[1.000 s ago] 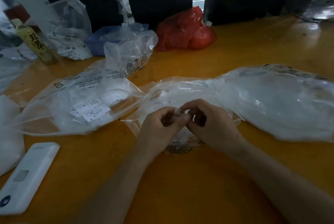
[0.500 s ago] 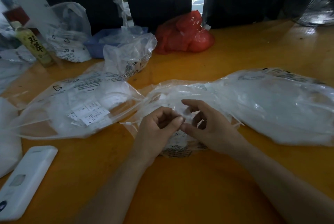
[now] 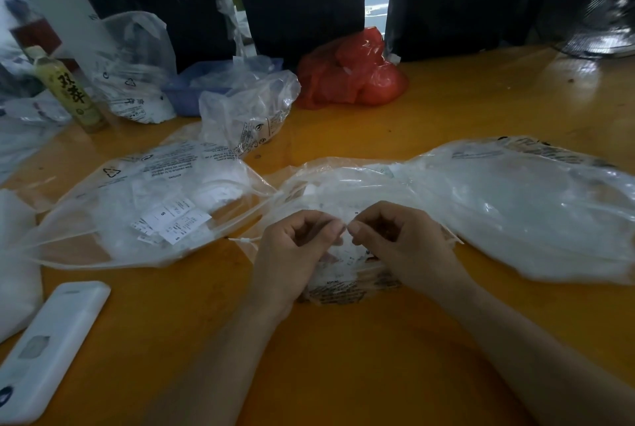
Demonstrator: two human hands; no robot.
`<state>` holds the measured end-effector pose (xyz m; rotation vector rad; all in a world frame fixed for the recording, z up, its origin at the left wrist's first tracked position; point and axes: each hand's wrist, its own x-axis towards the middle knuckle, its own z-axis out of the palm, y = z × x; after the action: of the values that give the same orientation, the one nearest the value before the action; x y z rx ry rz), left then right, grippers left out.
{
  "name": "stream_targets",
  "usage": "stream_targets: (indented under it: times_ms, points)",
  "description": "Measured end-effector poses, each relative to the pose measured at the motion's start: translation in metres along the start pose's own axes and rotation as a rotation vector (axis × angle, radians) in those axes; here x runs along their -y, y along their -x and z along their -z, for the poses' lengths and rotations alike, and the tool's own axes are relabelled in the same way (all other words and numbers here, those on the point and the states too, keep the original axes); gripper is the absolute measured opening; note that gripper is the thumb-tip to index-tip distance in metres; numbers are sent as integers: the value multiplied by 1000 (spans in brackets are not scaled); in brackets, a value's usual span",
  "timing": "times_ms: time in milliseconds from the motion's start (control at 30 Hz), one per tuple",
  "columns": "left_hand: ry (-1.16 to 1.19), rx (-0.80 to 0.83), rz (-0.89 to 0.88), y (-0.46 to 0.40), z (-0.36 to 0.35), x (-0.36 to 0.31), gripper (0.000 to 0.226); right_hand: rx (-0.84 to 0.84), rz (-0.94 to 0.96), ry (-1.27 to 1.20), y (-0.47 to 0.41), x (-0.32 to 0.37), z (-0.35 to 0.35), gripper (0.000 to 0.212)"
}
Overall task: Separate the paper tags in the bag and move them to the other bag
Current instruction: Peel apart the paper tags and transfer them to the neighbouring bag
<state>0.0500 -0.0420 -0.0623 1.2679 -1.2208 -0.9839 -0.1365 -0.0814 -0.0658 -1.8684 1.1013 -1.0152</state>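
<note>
On the orange table lie two clear plastic bags side by side. The left bag (image 3: 144,206) holds several white paper tags (image 3: 170,223) printed with an S. The right bag (image 3: 508,209) is full of white material, and its open mouth lies under my hands. My left hand (image 3: 295,250) and my right hand (image 3: 398,247) meet above that mouth, thumbs and forefingers pinching a small white paper tag (image 3: 351,219) between them. More tags (image 3: 347,260) show in the bag below my fingers.
A white remote-like device (image 3: 48,353) lies at the near left. At the back stand a drink bottle (image 3: 68,89), a crumpled clear bag (image 3: 251,113), a blue tray (image 3: 192,85) and a red plastic bag (image 3: 354,72). A fan (image 3: 598,30) is at the far right.
My right hand's fingers, spread half a second ago, have curled in. Both hands now pinch the tag tip to tip, slightly further apart than before.
</note>
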Motion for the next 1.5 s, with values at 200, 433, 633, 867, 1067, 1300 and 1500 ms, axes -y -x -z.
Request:
stream_targets:
  times_ms: [200, 433, 633, 867, 1067, 1300, 1500]
  points:
    - [234, -131, 35, -4, 3, -1, 11, 22, 123, 609, -10, -11, -5, 37]
    - [320, -135, 69, -6, 3, 2, 19, 119, 179, 878, -12, -13, -9, 34]
    - [366, -120, 101, -6, 3, -1, 22, -76, 57, 570, -9, -7, -1, 19]
    - [355, -110, 117, -5, 2, 2, 17, -11, -147, -49, -7, -3, 18, 12]
    - [139, -48, 90, -4, 1, 4, 12, -111, -126, -100, -7, -4, 19, 8]
    - [-179, 91, 26, -1, 1, 8, 12, 86, -3, 99, -4, 3, 6, 23]
    - [-77, 73, 48, -2, 0, 10, 6, 3, 37, 247, -4, 4, 6, 17]
